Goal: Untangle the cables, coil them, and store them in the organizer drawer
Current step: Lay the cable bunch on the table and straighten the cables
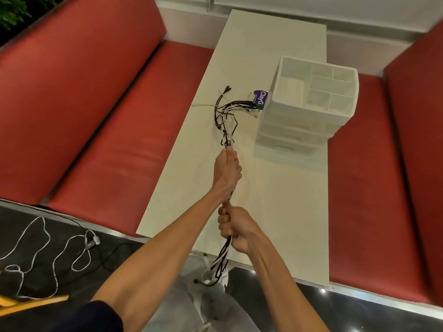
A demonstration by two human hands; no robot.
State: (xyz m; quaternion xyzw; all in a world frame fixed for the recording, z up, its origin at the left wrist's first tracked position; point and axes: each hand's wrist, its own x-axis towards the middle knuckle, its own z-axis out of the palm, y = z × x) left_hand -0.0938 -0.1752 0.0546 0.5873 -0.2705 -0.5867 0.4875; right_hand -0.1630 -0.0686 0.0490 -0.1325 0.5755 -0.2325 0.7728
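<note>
The bundle of black and white cables (226,116) stretches from the middle of the surface (271,200) out past its near edge, its fanned ends lying just beside the white drawer organizer (287,130) at the right edge. The left hand (227,170) grips the bundle farther out, and the right hand (236,227) is clenched around it closer in.

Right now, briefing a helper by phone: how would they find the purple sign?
On the long white table stands a white drawer organizer. The purple sign sits just left of it, by the cables, the only coloured thing on the table.
</note>
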